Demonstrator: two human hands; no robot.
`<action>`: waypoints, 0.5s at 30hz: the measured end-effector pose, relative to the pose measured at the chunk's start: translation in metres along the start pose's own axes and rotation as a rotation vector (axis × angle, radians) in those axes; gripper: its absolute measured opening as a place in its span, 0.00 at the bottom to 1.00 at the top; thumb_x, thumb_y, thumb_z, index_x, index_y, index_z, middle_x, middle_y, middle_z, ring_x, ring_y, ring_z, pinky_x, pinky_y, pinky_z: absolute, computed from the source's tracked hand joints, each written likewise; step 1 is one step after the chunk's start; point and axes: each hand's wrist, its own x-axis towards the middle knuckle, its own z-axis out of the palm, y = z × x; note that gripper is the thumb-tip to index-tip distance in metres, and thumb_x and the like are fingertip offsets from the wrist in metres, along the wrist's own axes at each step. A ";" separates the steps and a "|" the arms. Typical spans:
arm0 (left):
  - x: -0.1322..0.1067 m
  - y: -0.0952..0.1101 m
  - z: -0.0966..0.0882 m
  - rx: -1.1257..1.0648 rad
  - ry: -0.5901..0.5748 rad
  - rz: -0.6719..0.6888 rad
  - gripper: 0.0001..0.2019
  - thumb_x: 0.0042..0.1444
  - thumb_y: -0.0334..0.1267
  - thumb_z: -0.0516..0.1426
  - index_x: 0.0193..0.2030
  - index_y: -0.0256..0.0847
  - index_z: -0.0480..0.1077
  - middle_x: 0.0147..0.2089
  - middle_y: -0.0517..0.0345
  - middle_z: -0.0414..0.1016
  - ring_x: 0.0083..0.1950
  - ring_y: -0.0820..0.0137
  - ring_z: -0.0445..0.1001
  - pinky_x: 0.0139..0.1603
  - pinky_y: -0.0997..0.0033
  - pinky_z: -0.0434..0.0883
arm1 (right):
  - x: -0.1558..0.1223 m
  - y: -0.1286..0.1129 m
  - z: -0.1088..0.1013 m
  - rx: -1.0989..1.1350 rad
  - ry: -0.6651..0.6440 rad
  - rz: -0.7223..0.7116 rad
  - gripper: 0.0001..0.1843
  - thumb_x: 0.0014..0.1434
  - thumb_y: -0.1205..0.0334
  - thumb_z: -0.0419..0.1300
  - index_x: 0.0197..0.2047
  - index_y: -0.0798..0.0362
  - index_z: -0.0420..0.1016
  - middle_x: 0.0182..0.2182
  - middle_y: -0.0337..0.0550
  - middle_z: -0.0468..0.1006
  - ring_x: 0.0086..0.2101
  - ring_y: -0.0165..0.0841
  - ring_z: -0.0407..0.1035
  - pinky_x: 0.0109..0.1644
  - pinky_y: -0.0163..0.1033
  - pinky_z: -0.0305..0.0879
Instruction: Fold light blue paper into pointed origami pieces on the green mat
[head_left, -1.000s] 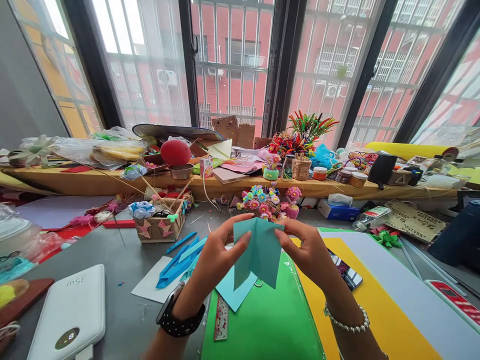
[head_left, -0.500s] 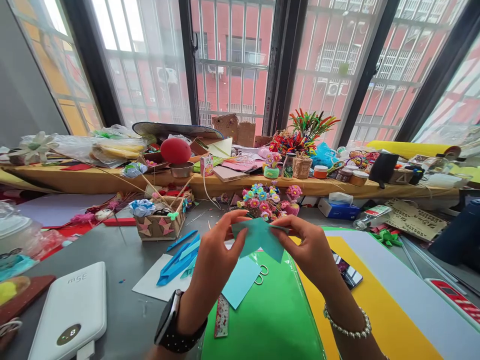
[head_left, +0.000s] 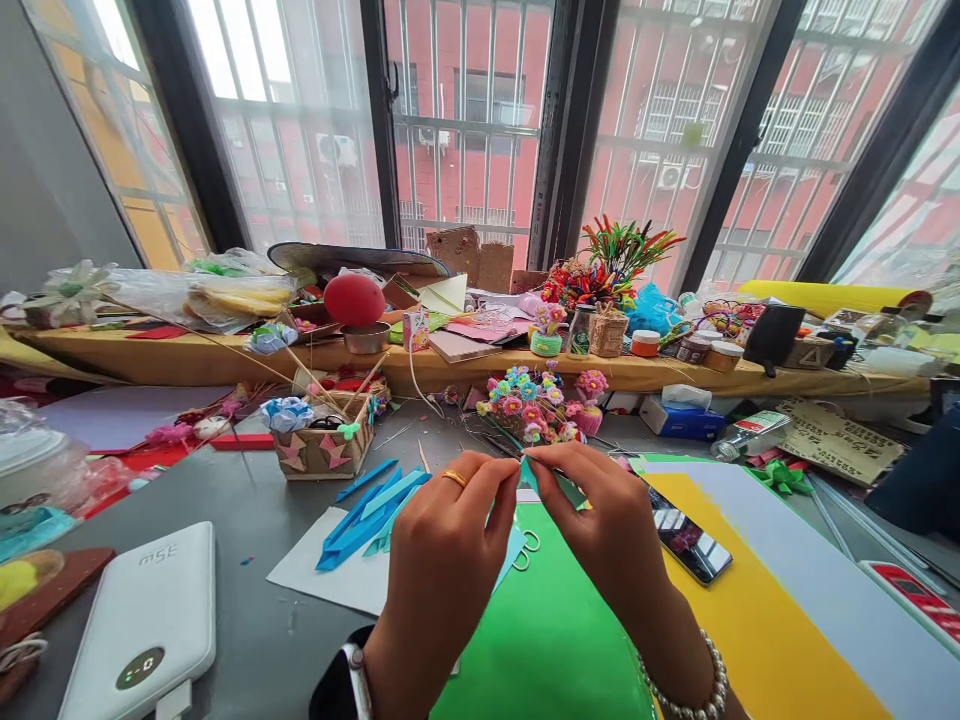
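Both my left hand [head_left: 457, 540] and my right hand [head_left: 600, 510] pinch a small piece of teal paper [head_left: 527, 473] between thumbs and fingertips. Most of that paper is hidden behind my fingers. Under my hands lies a bright green sheet [head_left: 555, 630]. Beyond my left wrist a light blue paper [head_left: 511, 552] shows in part, beside the handles of white scissors [head_left: 528, 548]. Left of my left hand, folded blue paper strips [head_left: 364, 525] rest on a white sheet [head_left: 300, 565].
A phone [head_left: 690, 535] lies on a yellow sheet [head_left: 772, 620] at right. At left are a white power bank [head_left: 142, 610] and a cardboard box with paper flowers [head_left: 322, 450]. Crochet flowers [head_left: 532, 405] stand behind my hands, before a cluttered shelf [head_left: 480, 372].
My hands have come closer together and turned, fingertips now meeting over the teal paper. The paper, spread wide before, shows only a small folded tip. My left hand now covers the ruler.
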 end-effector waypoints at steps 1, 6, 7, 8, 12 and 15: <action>0.000 0.001 -0.001 0.009 0.006 0.003 0.04 0.52 0.34 0.53 0.31 0.39 0.69 0.27 0.60 0.73 0.28 0.72 0.70 0.30 0.75 0.65 | 0.000 -0.001 0.000 -0.007 0.005 -0.010 0.07 0.53 0.69 0.53 0.34 0.55 0.72 0.29 0.43 0.76 0.31 0.32 0.69 0.37 0.36 0.65; -0.002 0.004 -0.002 0.048 0.033 0.030 0.04 0.53 0.34 0.53 0.31 0.39 0.68 0.27 0.59 0.72 0.28 0.71 0.70 0.29 0.74 0.63 | 0.000 -0.003 -0.001 -0.031 0.023 -0.047 0.07 0.54 0.68 0.53 0.34 0.54 0.72 0.29 0.43 0.76 0.31 0.32 0.69 0.37 0.37 0.65; -0.002 0.005 -0.002 0.058 0.039 0.036 0.04 0.53 0.34 0.53 0.31 0.40 0.68 0.27 0.59 0.72 0.28 0.71 0.70 0.29 0.74 0.63 | 0.000 -0.003 -0.001 -0.032 0.028 -0.051 0.07 0.54 0.68 0.53 0.34 0.54 0.72 0.29 0.43 0.76 0.31 0.32 0.69 0.37 0.36 0.65; -0.002 0.006 -0.003 0.068 0.040 0.041 0.04 0.53 0.34 0.53 0.31 0.40 0.68 0.27 0.59 0.72 0.28 0.71 0.70 0.29 0.74 0.63 | 0.000 -0.003 -0.001 -0.032 0.033 -0.054 0.07 0.54 0.67 0.53 0.34 0.54 0.72 0.29 0.42 0.76 0.31 0.32 0.69 0.37 0.36 0.65; -0.002 0.008 -0.004 0.106 0.032 0.055 0.04 0.53 0.34 0.52 0.31 0.40 0.68 0.27 0.60 0.72 0.27 0.72 0.70 0.28 0.74 0.62 | -0.001 -0.004 -0.002 -0.025 0.046 -0.058 0.06 0.54 0.67 0.54 0.33 0.54 0.72 0.29 0.42 0.76 0.31 0.31 0.69 0.37 0.35 0.65; -0.001 0.008 -0.004 0.122 0.030 0.052 0.04 0.53 0.34 0.52 0.30 0.40 0.67 0.28 0.59 0.73 0.27 0.72 0.70 0.27 0.74 0.62 | -0.002 -0.005 -0.002 -0.020 0.044 -0.053 0.07 0.54 0.68 0.53 0.33 0.53 0.72 0.29 0.42 0.77 0.31 0.32 0.70 0.37 0.36 0.65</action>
